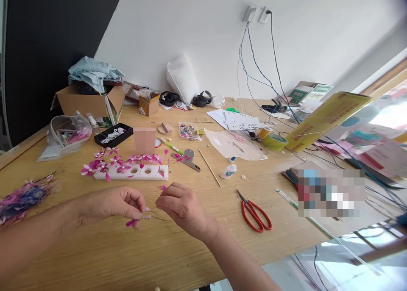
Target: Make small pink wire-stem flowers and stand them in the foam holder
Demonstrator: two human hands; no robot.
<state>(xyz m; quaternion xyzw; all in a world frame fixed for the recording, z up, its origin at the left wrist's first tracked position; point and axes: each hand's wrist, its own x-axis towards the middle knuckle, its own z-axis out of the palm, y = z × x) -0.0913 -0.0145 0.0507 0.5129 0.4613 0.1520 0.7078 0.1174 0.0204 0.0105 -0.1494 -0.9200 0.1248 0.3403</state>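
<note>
My left hand (pixel 119 204) is closed in a pinch on a small magenta petal (pixel 131 223). Pale pink buds (pixel 147 217) on thin wires sit just off its fingertips. My right hand (pixel 187 208), also closed, has its fingertips on the thin wire stems (pixel 156 216) of the same piece; its grip is partly hidden. Behind the hands lies a white block with round holes (pixel 140 175). Magenta wire-stemmed flowers (pixel 103 166) rest on and in it. A loose magenta petal (pixel 163 187) is on the table near my right fingers.
Red-handled scissors (pixel 256 217) lie to the right, with a white glue bottle (pixel 229 171) and a wooden stick (pixel 210 168) behind. A metal clip (pixel 188 157), a pink block (pixel 144 141) and a black tray (pixel 113 134) stand farther back. Tangled yarn-like material (pixel 27 200) is at left.
</note>
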